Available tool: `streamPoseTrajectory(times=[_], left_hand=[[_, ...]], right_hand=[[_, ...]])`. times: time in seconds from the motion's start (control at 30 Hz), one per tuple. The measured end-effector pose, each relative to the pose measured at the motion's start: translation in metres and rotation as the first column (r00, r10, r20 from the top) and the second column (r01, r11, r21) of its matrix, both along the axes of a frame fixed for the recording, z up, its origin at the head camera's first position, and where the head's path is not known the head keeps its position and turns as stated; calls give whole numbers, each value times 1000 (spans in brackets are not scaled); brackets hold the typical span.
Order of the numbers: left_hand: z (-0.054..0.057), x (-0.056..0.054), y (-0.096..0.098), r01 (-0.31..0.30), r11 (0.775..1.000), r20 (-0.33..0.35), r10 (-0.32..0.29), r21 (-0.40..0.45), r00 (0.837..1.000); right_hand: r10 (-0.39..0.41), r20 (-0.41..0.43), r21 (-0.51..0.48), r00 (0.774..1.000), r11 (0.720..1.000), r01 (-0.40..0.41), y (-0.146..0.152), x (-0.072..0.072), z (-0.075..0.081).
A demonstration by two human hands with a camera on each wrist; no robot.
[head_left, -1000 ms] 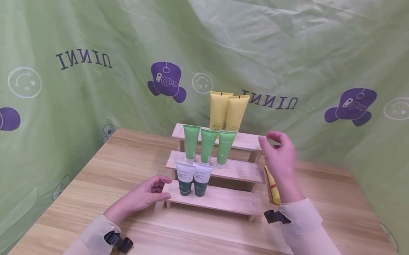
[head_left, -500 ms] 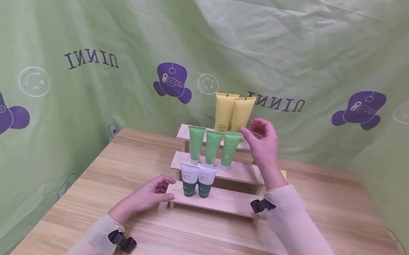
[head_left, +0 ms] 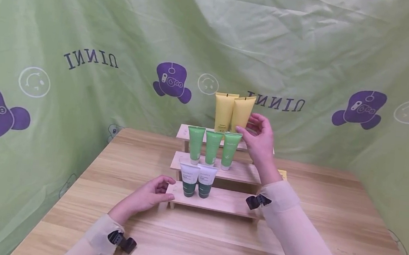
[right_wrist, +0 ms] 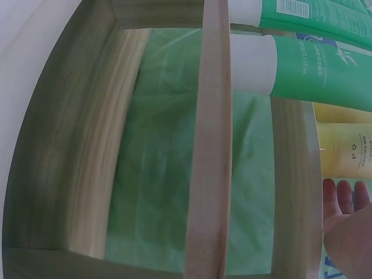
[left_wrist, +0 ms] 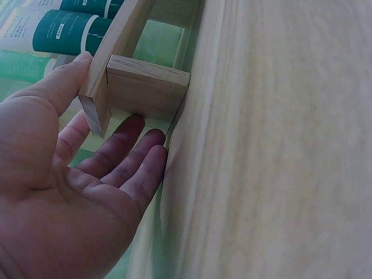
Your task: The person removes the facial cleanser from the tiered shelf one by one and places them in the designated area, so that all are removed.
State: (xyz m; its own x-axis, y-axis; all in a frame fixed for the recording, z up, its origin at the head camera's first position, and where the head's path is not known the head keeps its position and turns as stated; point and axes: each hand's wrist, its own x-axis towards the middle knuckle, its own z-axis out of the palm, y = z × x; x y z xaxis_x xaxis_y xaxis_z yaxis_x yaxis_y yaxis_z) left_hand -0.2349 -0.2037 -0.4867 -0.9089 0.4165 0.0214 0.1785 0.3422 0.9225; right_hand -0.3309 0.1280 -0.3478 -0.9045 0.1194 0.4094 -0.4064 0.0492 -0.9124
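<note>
In the head view, a three-step wooden stand [head_left: 234, 198] holds upright tubes. My left hand [head_left: 146, 194] is at the left end of its lowest step. In the left wrist view, the thumb touches the board's edge, with the fingers [left_wrist: 142, 168] around the end near the leg [left_wrist: 148, 87]. My right hand [head_left: 260, 144] reaches to the top step beside the right yellow squeeze tube [head_left: 242, 115], thumb in front of its lower part. The right wrist view shows the right fingers [right_wrist: 343, 195] extended close to the tube's yellow cap end [right_wrist: 337, 150]. Another yellow squeeze tube [head_left: 223, 110] stands left of it.
Three green tubes [head_left: 195, 143] stand on the middle step, and two white-and-green tubes [head_left: 188, 180] on the lowest. A yellow item [head_left: 282, 174] shows on the wooden table [head_left: 192, 242], partly behind the right forearm. A green printed cloth [head_left: 292, 41] hangs behind.
My right hand has moved left from the stand's right end to the right yellow squeeze tube. The left hand stays at the lowest step. The head view has shifted slightly.
</note>
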Motion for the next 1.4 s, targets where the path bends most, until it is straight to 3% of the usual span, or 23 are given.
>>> streamPoseTrajectory(times=[0.77,1.4], left_hand=[[-1,-2,3,7,999,29,-8,43,1000],[-3,-4,-2,19,1000,-9,-19,15,1000]], right_hand=[[-61,-7,-14,998,998,61,-6,-4,-5],[-88,-30,-56,996,995,86,-1,5,-5]])
